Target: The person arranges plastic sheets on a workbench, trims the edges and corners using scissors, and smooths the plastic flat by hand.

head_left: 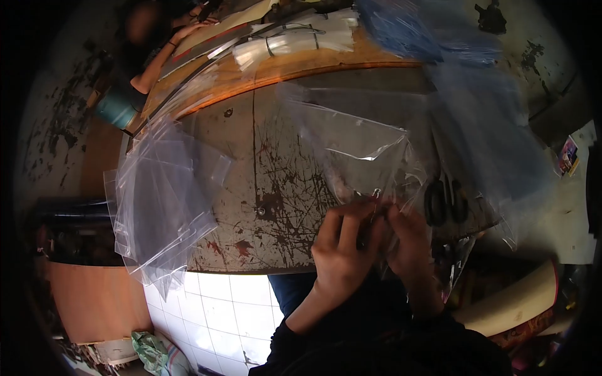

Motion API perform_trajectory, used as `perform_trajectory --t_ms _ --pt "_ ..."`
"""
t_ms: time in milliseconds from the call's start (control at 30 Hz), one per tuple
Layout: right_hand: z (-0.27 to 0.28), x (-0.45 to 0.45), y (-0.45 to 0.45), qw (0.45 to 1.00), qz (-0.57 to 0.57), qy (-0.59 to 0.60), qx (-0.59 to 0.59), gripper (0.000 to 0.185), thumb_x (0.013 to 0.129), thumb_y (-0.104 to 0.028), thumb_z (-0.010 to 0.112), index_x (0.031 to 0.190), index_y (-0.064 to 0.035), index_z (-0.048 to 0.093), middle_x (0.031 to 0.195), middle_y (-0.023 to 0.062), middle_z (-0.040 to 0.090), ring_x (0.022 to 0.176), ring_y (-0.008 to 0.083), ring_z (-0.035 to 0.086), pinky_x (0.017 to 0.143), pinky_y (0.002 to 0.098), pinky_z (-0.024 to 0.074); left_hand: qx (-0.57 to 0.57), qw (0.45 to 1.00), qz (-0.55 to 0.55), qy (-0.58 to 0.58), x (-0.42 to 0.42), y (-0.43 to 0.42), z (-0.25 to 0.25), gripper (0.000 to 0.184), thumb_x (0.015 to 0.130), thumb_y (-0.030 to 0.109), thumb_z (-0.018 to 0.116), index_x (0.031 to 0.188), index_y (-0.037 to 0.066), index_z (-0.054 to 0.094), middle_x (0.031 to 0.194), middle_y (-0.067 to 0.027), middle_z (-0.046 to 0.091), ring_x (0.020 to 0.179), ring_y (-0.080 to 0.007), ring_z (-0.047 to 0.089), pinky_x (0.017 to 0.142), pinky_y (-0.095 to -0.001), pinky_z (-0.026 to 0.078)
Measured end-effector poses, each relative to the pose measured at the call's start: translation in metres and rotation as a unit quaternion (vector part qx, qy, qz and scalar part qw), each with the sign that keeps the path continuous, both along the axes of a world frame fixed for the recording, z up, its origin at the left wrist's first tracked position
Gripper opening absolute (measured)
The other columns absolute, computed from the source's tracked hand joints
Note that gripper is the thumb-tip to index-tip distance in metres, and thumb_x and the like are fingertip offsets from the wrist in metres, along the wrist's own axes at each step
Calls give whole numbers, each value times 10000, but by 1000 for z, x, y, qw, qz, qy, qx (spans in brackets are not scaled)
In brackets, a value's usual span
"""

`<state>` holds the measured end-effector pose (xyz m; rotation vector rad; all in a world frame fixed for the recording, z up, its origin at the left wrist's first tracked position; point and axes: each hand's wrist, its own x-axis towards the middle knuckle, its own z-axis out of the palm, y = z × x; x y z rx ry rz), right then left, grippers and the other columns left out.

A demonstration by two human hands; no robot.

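A clear plastic sheet [360, 135] lies across the right part of the scratched table [238, 150], its near edge gathered at my fingertips. My left hand [345, 241] is closed on that edge, thumb and fingers pinched together. Close against it, my right hand [407, 241] also pinches the plastic. Black-handled scissors [445, 200] rest just right of my hands, partly under clear plastic. At the table's left edge is a loose pile of clear plastic pieces [163, 194], some hanging over the side.
Bundled clear strips [301, 41] lie on a wooden board [269, 72] at the back. Bluish plastic sheets [489, 119] cover the right side. Another person's arm [153, 69] reaches in at the upper left. A curved orange-brown panel [97, 301] stands at the lower left.
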<state>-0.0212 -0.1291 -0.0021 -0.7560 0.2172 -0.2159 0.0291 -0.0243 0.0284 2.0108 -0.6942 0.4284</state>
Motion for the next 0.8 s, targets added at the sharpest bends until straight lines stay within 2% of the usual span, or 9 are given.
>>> perform_trajectory --t_ms 67,200,400,533,600,700,733,767,800 --pt "6 2 1 999 6 30 -29 354 929 -215 501 1154 58 506 1103 127 580 1002 168 565 863 299 454 -17 1000 3 -4 6 0 -1 210 733 31 689 919 65 598 846 -66 598 657 -205 641 518 -293 506" --pt "5 3 4 1000 1 12 25 327 932 -173 489 1164 57 502 1084 134 587 998 170 571 879 297 450 -21 999 2 37 6 1 0 123 747 4 667 844 46 603 803 -69 617 668 -206 644 550 -288 506" --pt "3 3 3 998 2 38 -39 289 931 -150 482 1135 48 535 1069 112 590 981 147 560 867 273 448 -78 988 -36 126 9 4 -8 82 769 -1 649 831 8 596 806 -93 624 684 -214 634 601 -288 487" --pt "6 2 5 997 -1 30 -66 323 933 -181 476 1158 50 506 1093 142 577 1006 192 563 887 328 456 -81 987 -41 134 4 7 -8 111 779 -23 610 875 14 568 808 -93 640 746 -149 618 681 -259 473" --pt "14 6 12 998 10 37 -58 352 936 -204 474 1176 53 484 1106 160 570 1017 214 565 894 352 459 -68 984 -71 149 -5 15 -15 373 725 17 683 1048 48 499 1089 -134 523 998 -201 553 786 -291 448" --pt "36 15 28 1000 11 -19 16 471 940 -315 448 1222 61 405 1156 242 533 1074 320 545 917 421 458 -130 991 -19 18 -19 22 -36 573 722 199 718 1176 52 401 1246 -180 360 1165 -274 406 908 -372 373" --pt "50 18 32 1000 16 -21 15 471 940 -315 448 1222 61 405 1156 242 533 1074 320 545 917 421 458 -251 967 -54 -4 -17 22 -44 654 713 301 718 1214 53 379 1265 -209 292 1197 -328 350 944 -419 350" --pt "64 20 37 995 41 -34 81 447 941 -313 440 1208 46 428 1101 222 564 991 296 575 783 382 514 -367 926 -87 -25 -17 26 -48 743 704 404 717 1252 55 357 1285 -238 225 1229 -383 294 979 -465 328" --pt "72 24 40 986 67 -47 147 425 941 -311 431 1194 31 452 1047 202 595 908 272 605 649 343 570 -367 926 -81 -29 -17 32 -48 743 704 404 717 1252 55 357 1285 -238 225 1229 -383 294 979 -465 328"
